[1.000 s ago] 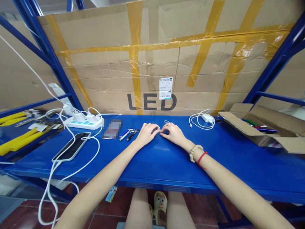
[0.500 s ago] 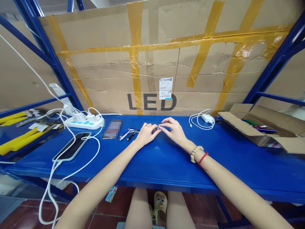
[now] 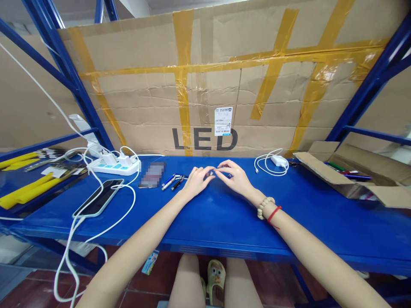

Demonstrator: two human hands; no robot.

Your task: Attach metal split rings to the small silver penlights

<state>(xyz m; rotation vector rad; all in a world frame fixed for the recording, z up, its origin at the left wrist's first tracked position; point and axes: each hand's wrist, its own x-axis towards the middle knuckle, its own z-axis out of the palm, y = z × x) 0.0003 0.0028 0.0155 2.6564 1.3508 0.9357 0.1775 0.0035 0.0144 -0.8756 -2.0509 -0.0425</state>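
Note:
My left hand (image 3: 198,183) is bent over the blue shelf top, its thumb and fingers closed in a pinch. A tiny shiny piece (image 3: 211,173) shows at its fingertips, too small to name. Opposite it, my right hand (image 3: 236,179) has thumb and forefinger brought together at the same spot, the other fingers curved. Whatever lies between these fingertips is mostly hidden. Just left of my left hand lie a blue-and-silver pen (image 3: 168,183) and a black pen (image 3: 177,184).
A blurred flat packet (image 3: 151,175), a cabled phone (image 3: 99,199) and a white power strip (image 3: 114,167) lie left on the blue shelf (image 3: 218,222). A white charger (image 3: 279,161) and an open carton (image 3: 334,175) with pens are right. A large cardboard box (image 3: 144,102) stands behind.
The view has shifted slightly. Both hands stay in nearly the same place, with small finger movements, and the tiny piece between the fingertips shows a little differently.

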